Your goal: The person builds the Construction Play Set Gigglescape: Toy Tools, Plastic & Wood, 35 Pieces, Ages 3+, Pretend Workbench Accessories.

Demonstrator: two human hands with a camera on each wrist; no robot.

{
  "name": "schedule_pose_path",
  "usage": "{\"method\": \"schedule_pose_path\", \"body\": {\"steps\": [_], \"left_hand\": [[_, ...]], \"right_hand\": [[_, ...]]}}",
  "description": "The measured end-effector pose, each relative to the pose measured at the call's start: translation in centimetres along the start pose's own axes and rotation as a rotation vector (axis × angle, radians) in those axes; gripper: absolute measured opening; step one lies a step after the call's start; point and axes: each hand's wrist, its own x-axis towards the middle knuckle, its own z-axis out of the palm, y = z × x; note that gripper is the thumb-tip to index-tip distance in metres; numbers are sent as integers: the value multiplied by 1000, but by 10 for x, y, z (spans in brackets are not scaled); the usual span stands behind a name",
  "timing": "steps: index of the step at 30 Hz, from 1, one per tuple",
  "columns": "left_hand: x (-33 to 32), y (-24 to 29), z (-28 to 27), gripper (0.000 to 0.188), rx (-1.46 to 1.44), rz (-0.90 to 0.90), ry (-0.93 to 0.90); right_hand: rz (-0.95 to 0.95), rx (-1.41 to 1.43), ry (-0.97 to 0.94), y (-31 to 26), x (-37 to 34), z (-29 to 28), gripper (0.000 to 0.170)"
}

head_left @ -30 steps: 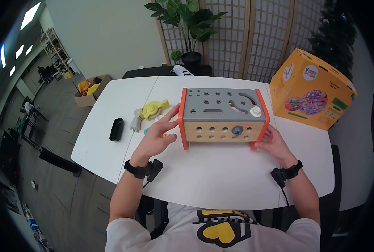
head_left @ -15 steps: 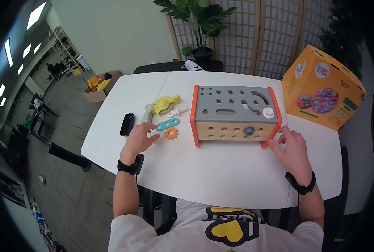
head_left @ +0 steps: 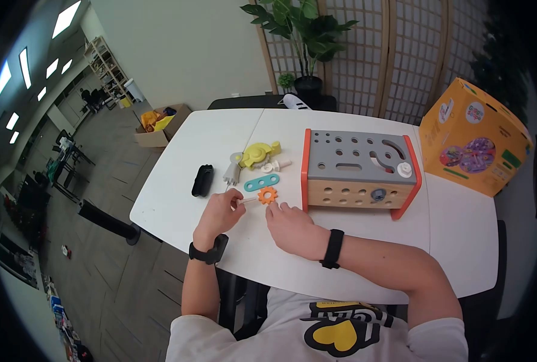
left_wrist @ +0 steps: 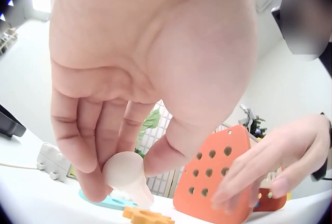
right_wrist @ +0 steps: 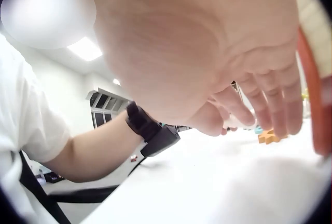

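Note:
My left hand (head_left: 218, 216) pinches a white toy bolt (left_wrist: 126, 174) with a smooth round head between thumb and fingers, low over the table. The bolt's shaft points right, toward an orange toy gear (head_left: 262, 198) lying flat. My right hand (head_left: 296, 230) reaches across in front of the toy workbench (head_left: 354, 154), its fingers extended and fingertips close by the gear. Behind the gear lies a teal strip with holes (head_left: 256, 184). The workbench stands upright, with a grey perforated top, wooden front and orange-red side panels.
Farther back lie a yellow toy piece (head_left: 255, 157), a grey toy piece (head_left: 233, 171) and another white bolt (head_left: 281, 164). A black case (head_left: 202, 181) sits to their left. A large orange-yellow box (head_left: 473, 139) stands at the right rear, beyond the workbench.
Both hands have left the workbench's sides. My left hand has taken hold of the white bolt; my right hand has moved left toward the gear. The head view has shifted left.

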Motion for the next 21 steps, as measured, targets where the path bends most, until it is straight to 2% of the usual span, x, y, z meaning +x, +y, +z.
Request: {"method": "schedule_pose_path", "body": {"steps": [2,5,8,12,21], "left_hand": [[-3,5,-4,21,-26,-8,6],[-6,7,-7,20,-73,-16,13],[-9,8,-8,21,-131,10,25],[-11,14,-15,19,-141,41,53],[-15,34,-30,22,-158,14,86]], "right_hand": [[54,-135,99,-4,18,10,27],[134,-239,-7,-1,32,18,30],[193,-136,-153,9,36,20,29],[146,-38,-5,12,31,23,24],[114,0,-72,10,22,21,26]]}}
